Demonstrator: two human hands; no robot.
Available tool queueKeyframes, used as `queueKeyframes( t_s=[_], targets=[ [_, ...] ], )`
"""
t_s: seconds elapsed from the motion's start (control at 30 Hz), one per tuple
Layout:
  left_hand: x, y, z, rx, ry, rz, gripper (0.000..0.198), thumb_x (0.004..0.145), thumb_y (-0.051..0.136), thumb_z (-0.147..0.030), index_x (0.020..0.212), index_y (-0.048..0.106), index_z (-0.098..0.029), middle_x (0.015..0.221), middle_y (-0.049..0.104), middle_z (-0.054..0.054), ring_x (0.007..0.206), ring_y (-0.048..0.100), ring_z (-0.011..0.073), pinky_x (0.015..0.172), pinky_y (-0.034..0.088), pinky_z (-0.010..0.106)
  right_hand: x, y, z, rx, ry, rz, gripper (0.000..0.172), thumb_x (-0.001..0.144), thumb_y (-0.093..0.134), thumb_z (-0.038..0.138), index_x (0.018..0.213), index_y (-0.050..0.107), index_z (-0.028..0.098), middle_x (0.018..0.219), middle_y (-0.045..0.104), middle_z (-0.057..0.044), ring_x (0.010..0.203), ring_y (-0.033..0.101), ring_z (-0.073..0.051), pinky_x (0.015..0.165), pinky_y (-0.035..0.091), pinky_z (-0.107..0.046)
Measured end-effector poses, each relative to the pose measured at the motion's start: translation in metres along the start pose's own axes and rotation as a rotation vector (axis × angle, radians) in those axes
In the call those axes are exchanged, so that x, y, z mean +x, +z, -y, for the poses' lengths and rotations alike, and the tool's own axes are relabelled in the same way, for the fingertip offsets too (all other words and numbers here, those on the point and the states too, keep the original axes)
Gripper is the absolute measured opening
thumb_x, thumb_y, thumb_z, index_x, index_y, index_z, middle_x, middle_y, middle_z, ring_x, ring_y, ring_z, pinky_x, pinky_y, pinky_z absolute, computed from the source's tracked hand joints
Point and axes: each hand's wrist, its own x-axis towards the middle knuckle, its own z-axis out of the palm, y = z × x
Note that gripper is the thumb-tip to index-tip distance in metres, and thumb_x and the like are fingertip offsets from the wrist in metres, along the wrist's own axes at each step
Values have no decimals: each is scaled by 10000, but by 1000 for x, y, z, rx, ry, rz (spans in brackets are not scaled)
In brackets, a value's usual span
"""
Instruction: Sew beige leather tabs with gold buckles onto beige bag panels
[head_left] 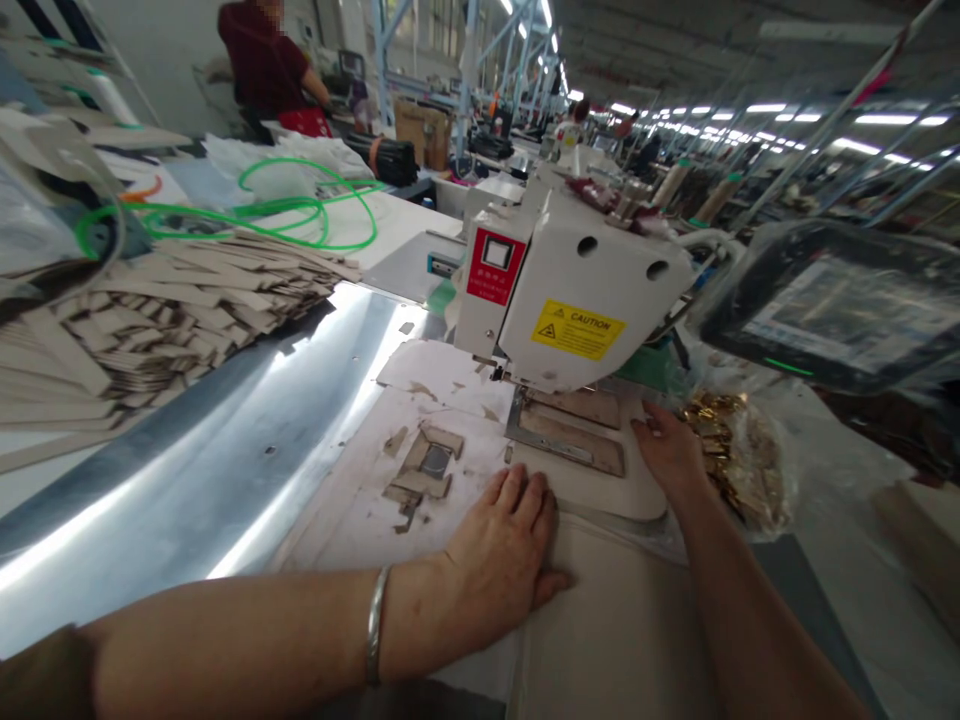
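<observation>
A beige panel (585, 490) with rounded corners lies under the head of a white sewing machine (585, 290). A metal clamp frame (570, 450) with two long openings presses on it. My left hand (514, 540) lies palm down at the panel's near left corner, fingers stretched forward and thumb out to the right. At the panel's right edge is my right hand (671, 450), its thumb and fingers closed on the rim; the fingertips are partly hidden. Beneath my left thumb and between my forearms spreads another beige sheet (615, 620).
Left of the machine is a shiny metal plate (300, 440), with stacked beige strips (187, 310) behind it. Green tubing (315, 215) loops at the back. Gold-coloured metal pieces (731, 430) in clear plastic and a screen (840, 300) are right. A co-worker (270, 70) is far left.
</observation>
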Motion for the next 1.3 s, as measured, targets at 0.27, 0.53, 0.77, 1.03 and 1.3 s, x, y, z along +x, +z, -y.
queueKeyframes(
  t_s=[0.27,0.53,0.77,1.03,1.3],
  targets=[
    [8,-8,9,-61,46,-32,581,909,522,-562,1275,544,-111,1272,541,141,1188,460,331,1066,350,457,-86,-38,-27,83,-487,139,429,941,435,372,1310,567,195,1372,568,-122,1289,509,-254,1116,382,-421],
    [14,-5,9,-15,39,-93,403,912,549,-513,1104,582,-160,1120,563,99,1096,486,305,1006,394,472,-140,-34,-38,13,-690,24,281,952,486,269,1198,575,168,1192,628,-146,1129,586,-261,963,506,-455],
    [16,-8,9,25,36,-86,363,905,567,-501,1014,599,-155,1018,568,92,1010,513,290,934,431,451,-141,-34,-37,7,-734,-27,247,938,505,208,1170,576,160,1119,631,-135,1071,589,-260,924,512,-436],
    [16,-9,10,42,51,-56,357,939,522,-461,1192,582,-216,1053,562,92,1020,504,298,929,434,472,-144,-33,-34,-4,-671,-44,260,942,494,201,1145,656,187,1176,631,-125,1111,590,-252,940,516,-419],
    [18,-9,8,15,18,-20,363,933,535,-444,1206,576,-207,1087,563,103,1054,497,314,925,440,485,-146,-34,-41,-13,-656,-14,216,944,498,208,1116,626,185,1229,624,-128,1197,542,-264,1017,458,-465]
  ],
)
